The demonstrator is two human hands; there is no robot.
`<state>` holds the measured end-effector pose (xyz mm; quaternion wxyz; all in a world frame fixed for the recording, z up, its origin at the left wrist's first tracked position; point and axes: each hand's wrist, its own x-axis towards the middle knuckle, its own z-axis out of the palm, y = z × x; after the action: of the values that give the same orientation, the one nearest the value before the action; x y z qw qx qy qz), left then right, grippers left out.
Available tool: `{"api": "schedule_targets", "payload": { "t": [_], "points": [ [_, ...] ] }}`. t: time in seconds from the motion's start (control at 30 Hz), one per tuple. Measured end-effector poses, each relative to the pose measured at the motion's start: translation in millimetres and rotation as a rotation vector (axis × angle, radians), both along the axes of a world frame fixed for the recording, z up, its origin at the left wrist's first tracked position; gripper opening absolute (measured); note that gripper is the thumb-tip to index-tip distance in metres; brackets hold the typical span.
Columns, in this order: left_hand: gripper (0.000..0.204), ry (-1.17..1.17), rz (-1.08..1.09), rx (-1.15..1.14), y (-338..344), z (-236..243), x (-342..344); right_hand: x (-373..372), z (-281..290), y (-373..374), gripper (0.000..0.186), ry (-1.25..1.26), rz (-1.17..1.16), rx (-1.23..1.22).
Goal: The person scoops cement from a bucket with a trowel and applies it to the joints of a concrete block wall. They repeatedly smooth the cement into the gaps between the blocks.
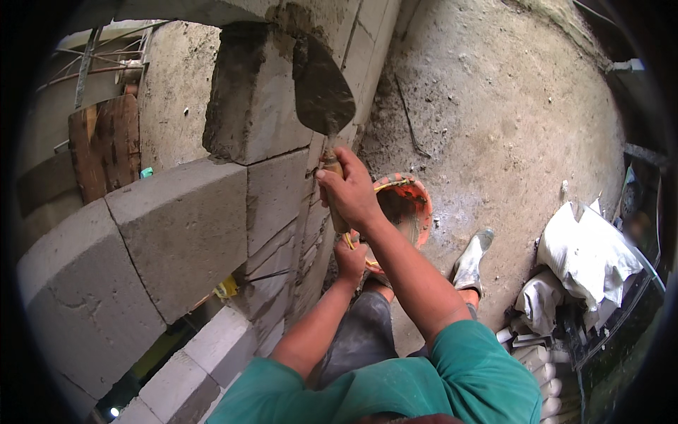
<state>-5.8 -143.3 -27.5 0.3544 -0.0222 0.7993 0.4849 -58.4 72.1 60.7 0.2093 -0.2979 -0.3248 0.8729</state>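
My right hand is wrapped round the wooden handle of a trowel. The trowel's broad, mortar-smeared blade points away from me, in front of the grey block wall; whether it touches the wall I cannot tell. Lower down, my left hand is closed on the yellow cord handle of an orange bucket. The bucket hangs or stands just right of the wall, partly behind my right forearm, with grey residue inside. Wet mortar marks the wall top near the blade.
Large grey blocks form a ledge on the left, with an opening below. A brown board leans at the far left. White sacks lie at the right, near stacked pipes. A thin rod lies on the dusty floor.
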Motion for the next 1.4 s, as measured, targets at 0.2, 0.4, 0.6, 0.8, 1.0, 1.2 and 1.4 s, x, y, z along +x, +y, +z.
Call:
{"api": "schedule_targets", "payload": {
  "t": [0.2,0.4,0.6,0.8,1.0,1.2,1.4],
  "points": [
    [0.022,0.03,-0.066,-0.141,3,14,13,31,-31,13,0.024,-0.167,-0.505,0.447],
    [0.02,-0.08,-0.005,-0.193,-19,5,27,12,-49,41,0.025,-0.073,-1.07,0.176],
    [0.014,-0.08,-0.068,-0.258,-23,-6,22,-36,-84,21,0.036,-0.472,-0.48,0.659],
    [0.05,-0.017,-0.131,-0.203,-26,-1,15,-8,-47,7,0.025,-0.365,-0.515,0.347],
    [0.058,0.025,-0.197,-0.222,-17,9,5,6,-10,6,0.018,-0.093,-0.128,-0.469],
    [0.035,0.053,-0.097,-0.069,13,28,11,-18,-14,19,0.021,-0.288,-0.027,-0.12],
    [0.033,-0.12,-0.139,-0.038,-34,-11,13,-34,6,31,0.032,-0.289,-0.033,-0.048]
  ]
}}
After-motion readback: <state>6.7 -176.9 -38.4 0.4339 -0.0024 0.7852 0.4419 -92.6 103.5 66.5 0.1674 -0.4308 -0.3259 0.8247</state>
